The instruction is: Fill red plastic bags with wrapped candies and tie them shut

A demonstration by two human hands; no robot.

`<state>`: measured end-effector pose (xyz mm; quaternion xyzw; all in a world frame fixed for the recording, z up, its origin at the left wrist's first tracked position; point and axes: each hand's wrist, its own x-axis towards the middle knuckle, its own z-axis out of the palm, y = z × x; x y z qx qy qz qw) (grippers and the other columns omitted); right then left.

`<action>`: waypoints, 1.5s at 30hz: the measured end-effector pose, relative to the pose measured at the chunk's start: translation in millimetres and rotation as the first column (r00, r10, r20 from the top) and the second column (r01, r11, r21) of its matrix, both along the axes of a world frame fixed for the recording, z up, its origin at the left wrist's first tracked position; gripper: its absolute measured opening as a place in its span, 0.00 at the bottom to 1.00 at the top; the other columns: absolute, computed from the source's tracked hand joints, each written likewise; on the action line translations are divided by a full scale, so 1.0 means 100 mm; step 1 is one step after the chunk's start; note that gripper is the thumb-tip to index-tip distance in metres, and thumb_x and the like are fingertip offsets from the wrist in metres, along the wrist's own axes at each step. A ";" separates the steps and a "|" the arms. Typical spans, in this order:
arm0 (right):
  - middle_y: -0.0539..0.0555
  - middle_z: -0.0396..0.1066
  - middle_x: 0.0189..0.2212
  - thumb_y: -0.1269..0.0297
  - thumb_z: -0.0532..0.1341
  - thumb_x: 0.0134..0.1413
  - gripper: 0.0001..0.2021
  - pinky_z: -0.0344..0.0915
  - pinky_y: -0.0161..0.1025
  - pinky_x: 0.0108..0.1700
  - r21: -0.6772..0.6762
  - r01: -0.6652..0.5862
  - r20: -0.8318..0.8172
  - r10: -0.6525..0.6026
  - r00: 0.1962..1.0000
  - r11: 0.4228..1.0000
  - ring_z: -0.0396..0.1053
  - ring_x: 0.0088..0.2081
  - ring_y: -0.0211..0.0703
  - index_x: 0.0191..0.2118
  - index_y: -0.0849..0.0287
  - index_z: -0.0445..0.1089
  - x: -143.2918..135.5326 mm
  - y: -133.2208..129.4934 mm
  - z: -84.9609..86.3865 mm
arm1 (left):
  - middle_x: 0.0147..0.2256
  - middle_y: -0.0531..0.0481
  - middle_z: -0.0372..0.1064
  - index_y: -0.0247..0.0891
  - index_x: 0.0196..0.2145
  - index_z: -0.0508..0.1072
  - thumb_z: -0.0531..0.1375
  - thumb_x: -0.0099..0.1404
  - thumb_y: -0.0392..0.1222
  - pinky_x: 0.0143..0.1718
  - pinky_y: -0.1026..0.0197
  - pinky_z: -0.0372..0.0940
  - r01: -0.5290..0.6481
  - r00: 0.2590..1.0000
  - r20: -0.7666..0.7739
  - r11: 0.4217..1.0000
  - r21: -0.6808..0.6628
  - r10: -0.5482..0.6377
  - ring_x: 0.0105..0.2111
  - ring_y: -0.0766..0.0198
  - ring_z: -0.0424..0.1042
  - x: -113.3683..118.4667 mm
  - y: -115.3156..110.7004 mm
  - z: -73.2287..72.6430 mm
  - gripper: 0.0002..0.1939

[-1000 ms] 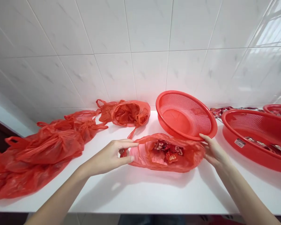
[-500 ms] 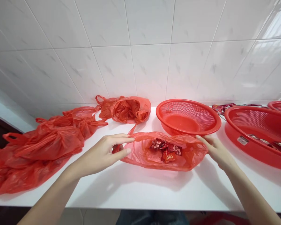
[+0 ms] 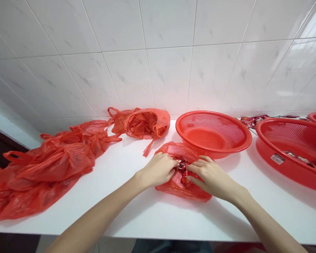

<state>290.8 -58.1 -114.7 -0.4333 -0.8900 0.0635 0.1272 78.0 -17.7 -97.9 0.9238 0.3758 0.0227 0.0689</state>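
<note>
- A pale tiled wall (image 3: pixel 123 31) with grey flecks rises behind the scene, catching window light at the upper right.
- Along its foot runs a white surface (image 3: pixel 152 223), where a person works with both bare arms stretched forward.
- A heap of red bags (image 3: pixel 63 161) sprawls over the left end, handles loose and film crumpled.
- At the right, a big red basket (image 3: pixel 292 172) runs out of view, some wrapped goods lying on its floor.
- Next to it, well to its left, a smaller basket (image 3: pixel 208 138) sits upright near the wall, its sides pierced like a sieve.
- A bundle (image 3: pixel 147 123) of red plastic lies on its side against the wall, mouth facing the room.
- In front of the smaller basket, at mid-surface, rests a thin red bag (image 3: pixel 173 191), mouth gaping.
- The left hand (image 3: pixel 159 168) and right hand (image 3: pixel 210 175) reach into that mouth from opposite sides, fingers bent; from here I cannot tell whether either grips anything.
- Between the fingertips, inside the bag, sit small shiny packets (image 3: pixel 183 163), dark red and bright red.
- A pale label (image 3: pixel 277 159) marks the big basket's outer side.
</note>
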 end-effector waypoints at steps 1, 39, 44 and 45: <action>0.63 0.79 0.39 0.64 0.64 0.61 0.09 0.67 0.55 0.49 0.001 0.071 0.070 -0.071 0.995 0.997 0.76 0.41 0.59 0.46 0.59 0.75 0.02 0.05 -0.06 | 0.38 0.39 0.78 0.35 0.40 0.78 0.59 0.65 0.35 0.44 0.49 0.67 -0.055 0.997 -0.060 0.998 0.003 0.056 0.41 0.46 0.77 0.03 0.05 -0.05 0.09; 0.51 0.74 0.28 0.51 0.69 0.53 0.14 0.70 0.37 0.33 -0.443 -0.062 -0.837 -0.388 0.386 0.894 0.71 0.29 0.41 0.34 0.57 0.72 -0.06 0.13 -0.36 | 0.38 0.46 0.79 0.40 0.41 0.80 0.64 0.64 0.47 0.49 0.52 0.65 -0.046 0.672 0.692 0.948 -0.314 0.263 0.41 0.56 0.72 0.14 -0.03 -0.43 0.11; 0.53 0.77 0.32 0.53 0.68 0.55 0.12 0.71 0.37 0.37 -0.420 -0.092 -0.853 -0.358 0.381 0.903 0.74 0.33 0.42 0.38 0.57 0.74 -0.08 0.10 -0.32 | 0.33 0.47 0.77 0.36 0.39 0.78 0.62 0.66 0.49 0.36 0.59 0.67 0.055 0.548 0.751 0.879 -0.473 0.370 0.31 0.62 0.71 0.18 -0.09 -0.37 0.13; 0.53 0.78 0.33 0.54 0.68 0.56 0.13 0.71 0.38 0.37 -0.421 -0.102 -0.856 -0.358 0.374 0.901 0.74 0.34 0.42 0.40 0.57 0.74 -0.08 0.10 -0.31 | 0.34 0.47 0.77 0.36 0.39 0.78 0.63 0.65 0.49 0.35 0.60 0.68 0.105 0.485 0.765 0.840 -0.532 0.424 0.31 0.62 0.72 0.19 -0.09 -0.37 0.14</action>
